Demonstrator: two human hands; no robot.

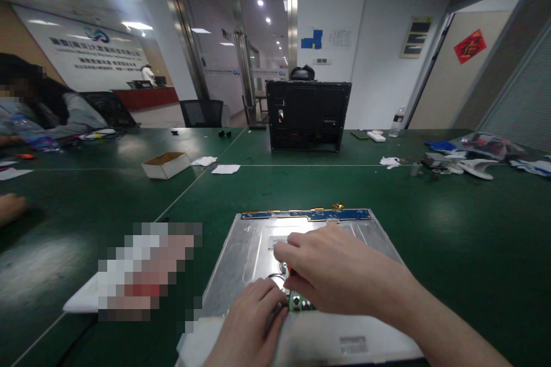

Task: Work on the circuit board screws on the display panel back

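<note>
A flat silver metal display panel (pixel 241 252) lies in front of me on the table, with a blue circuit board strip (pixel 279 215) along its far edge. My right hand (pixel 318 264) is closed above the panel's middle around what looks like a red-handled screwdriver (pixel 291 271), mostly hidden by the fingers. Below its tip area sits a small green circuit board (pixel 297 302) with dark parts on it, partly covered. My left hand (pixel 258 315) is curled at the left of this board, fingers bent together; what they pinch, if anything, is hidden. A thin cable loop shows between the hands.
Left of the panel is a white item (pixel 81 296), largely blurred out. Farther off stand an open cardboard box (pixel 166 166) and a black monitor casing (pixel 307 114). Loose parts (pixel 451 163) and a bottle (pixel 396 121) are at the right. Another person's hand (pixel 11 209) rests at the left edge.
</note>
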